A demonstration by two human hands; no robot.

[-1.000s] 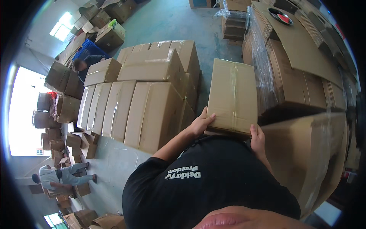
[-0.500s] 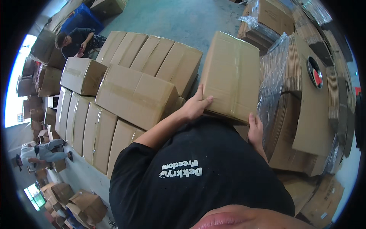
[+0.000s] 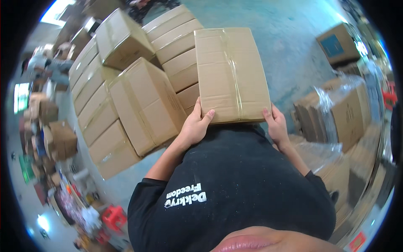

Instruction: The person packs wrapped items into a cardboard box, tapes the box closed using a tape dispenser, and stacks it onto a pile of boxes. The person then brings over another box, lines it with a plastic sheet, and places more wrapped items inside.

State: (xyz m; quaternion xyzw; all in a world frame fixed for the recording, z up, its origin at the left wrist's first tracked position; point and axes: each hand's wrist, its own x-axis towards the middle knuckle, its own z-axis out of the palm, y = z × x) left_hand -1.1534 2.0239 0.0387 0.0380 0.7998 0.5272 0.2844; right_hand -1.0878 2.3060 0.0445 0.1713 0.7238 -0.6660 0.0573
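Observation:
Between my two hands, close against my body, is a taped brown cardboard box point(image 3: 233, 71). My left hand point(image 3: 196, 123) grips its near left corner, with the thumb on top. At the near right corner my right hand point(image 3: 277, 124) has its thumb on the top edge; its other fingers are mostly out of sight. Both hands are closed on the box. To the left lie rows of similar sealed boxes, with a large box point(image 3: 145, 107) and a smaller box point(image 3: 121, 40) resting on top. The held box covers part of the right-hand row.
At the right stand plastic-wrapped stacks of flat cardboard point(image 3: 331, 113). A box with a blue patch point(image 3: 338, 44) is farther back. A red stool point(image 3: 114, 217) and open cartons point(image 3: 61, 140) are at the left. Another person point(image 3: 37, 63) is at the far left.
My view and body have turned right, so the stacked boxes appear shifted and rotated. The held box has stayed in both hands and now sits more squarely before me.

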